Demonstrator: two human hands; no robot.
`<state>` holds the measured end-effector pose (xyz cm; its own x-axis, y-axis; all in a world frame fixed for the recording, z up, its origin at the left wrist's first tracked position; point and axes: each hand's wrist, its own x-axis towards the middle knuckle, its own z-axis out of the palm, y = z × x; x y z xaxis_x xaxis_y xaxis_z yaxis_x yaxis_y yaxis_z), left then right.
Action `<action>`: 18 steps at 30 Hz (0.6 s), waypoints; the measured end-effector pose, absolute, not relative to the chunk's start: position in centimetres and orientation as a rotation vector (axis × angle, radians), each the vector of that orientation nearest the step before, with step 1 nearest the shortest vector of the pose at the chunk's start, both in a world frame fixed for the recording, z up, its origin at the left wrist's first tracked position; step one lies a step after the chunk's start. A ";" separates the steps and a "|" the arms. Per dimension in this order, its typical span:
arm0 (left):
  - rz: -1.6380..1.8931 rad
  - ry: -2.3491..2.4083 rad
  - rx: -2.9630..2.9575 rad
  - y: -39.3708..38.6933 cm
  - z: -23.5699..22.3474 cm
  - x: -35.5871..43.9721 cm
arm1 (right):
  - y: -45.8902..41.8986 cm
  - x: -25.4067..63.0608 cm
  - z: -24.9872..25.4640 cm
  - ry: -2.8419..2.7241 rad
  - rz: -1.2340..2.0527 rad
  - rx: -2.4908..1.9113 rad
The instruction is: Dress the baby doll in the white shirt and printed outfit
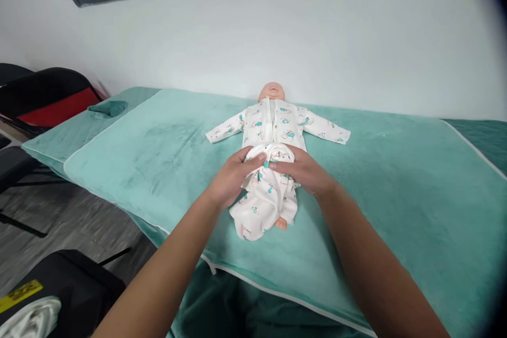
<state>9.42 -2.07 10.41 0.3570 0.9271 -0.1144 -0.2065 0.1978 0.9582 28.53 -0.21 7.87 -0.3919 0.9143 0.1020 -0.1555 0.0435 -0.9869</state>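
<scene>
A baby doll [272, 91] lies on its back with its head toward the wall. It wears a white printed baby top [257, 122], sleeves spread out to both sides. White printed baby pants [253, 211] cover its legs, and one bare foot [281, 223] shows at the cuff. My left hand [233, 175] grips the bunched waist of the pants from the left, thumb on top. From the right, my right hand [307, 169] grips the same waistband, its thumb nearly meeting the left one. The fingers beneath the cloth are hidden.
A green padded sheet [396, 195] with white edging covers the table, which stands against a white wall [253, 37]. Black chairs [51, 90] stand at the left. At the lower left, white cloth [35, 317] rests on a black seat [75, 285].
</scene>
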 end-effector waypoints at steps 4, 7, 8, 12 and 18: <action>1.079 0.811 0.956 -1.1 10.6 10.3 | 0.0 28.8 7.2 -1.355 1.648 -0.704; 1.076 0.802 0.873 -0.3 10.7 11.1 | 0.2 28.9 6.7 -1.368 1.726 -0.642; 1.068 0.808 0.860 -0.1 10.7 11.2 | 0.2 29.0 6.6 -1.392 1.739 -0.626; 1.049 0.751 0.867 0.2 10.5 11.3 | 0.5 29.4 6.5 -1.507 1.766 -0.559; 1.020 0.673 0.787 0.5 10.1 10.8 | 0.6 30.0 5.9 -1.606 1.874 -0.496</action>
